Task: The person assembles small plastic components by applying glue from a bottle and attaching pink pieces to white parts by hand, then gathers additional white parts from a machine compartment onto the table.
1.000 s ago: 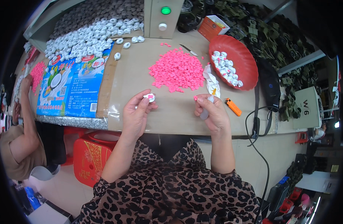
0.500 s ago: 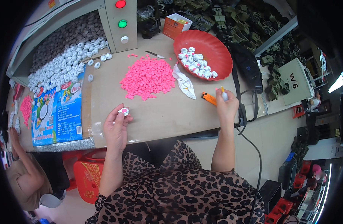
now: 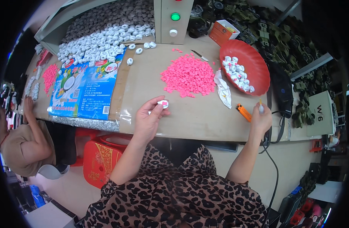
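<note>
My left hand (image 3: 148, 119) is raised over the near part of the table, its thumb and fingers pinching a small white round piece (image 3: 165, 106) with a pink bit (image 3: 165, 103) on its face. Off to the right, my right hand (image 3: 261, 121) is closed around a small white bottle (image 3: 261, 108) whose thin yellow tip points up. An orange-handled cutter (image 3: 243, 113) lies just left of that hand. Beyond my hands is a heap of small pink pieces (image 3: 187, 76). A red scalloped bowl (image 3: 260, 60) to its right holds several white pieces with pink bits.
Many white pieces (image 3: 102, 45) spill from a grey machine (image 3: 165, 24) at the far left, beside a blue printed sheet (image 3: 83, 91). A crumpled white tissue (image 3: 223, 91), a small knife (image 3: 199, 55) and an orange box (image 3: 223, 32) lie around. Another person (image 3: 28, 144) sits at left.
The view has turned left, so the table's things sit farther right in the picture. Both hands keep their holds and nearly the same places over the table.
</note>
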Motion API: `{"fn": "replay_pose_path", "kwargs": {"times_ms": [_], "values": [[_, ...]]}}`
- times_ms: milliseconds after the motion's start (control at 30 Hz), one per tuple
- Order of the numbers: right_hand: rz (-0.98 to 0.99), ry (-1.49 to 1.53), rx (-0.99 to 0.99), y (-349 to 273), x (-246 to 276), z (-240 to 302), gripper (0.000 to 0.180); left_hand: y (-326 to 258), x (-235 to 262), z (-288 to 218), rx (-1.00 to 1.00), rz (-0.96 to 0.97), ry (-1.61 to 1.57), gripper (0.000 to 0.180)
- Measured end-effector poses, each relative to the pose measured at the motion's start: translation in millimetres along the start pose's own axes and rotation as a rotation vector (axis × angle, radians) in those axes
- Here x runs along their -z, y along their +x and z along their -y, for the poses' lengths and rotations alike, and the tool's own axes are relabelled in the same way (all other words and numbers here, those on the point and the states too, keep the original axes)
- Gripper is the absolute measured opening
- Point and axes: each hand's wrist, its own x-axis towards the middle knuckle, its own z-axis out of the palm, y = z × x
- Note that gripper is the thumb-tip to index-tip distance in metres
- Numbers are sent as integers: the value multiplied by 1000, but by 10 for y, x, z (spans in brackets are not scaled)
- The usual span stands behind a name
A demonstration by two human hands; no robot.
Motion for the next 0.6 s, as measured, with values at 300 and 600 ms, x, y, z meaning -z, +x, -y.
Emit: {"fn": "replay_pose_path", "kwargs": {"times_ms": [300,600], "values": [[180,-65,1,190,-163,-99,26,-25,-10,-79,-6,-7,48,26],[208,-146,-55,320,-228,-226,27,-17,-22,-66,0,-2,40,26]]}}
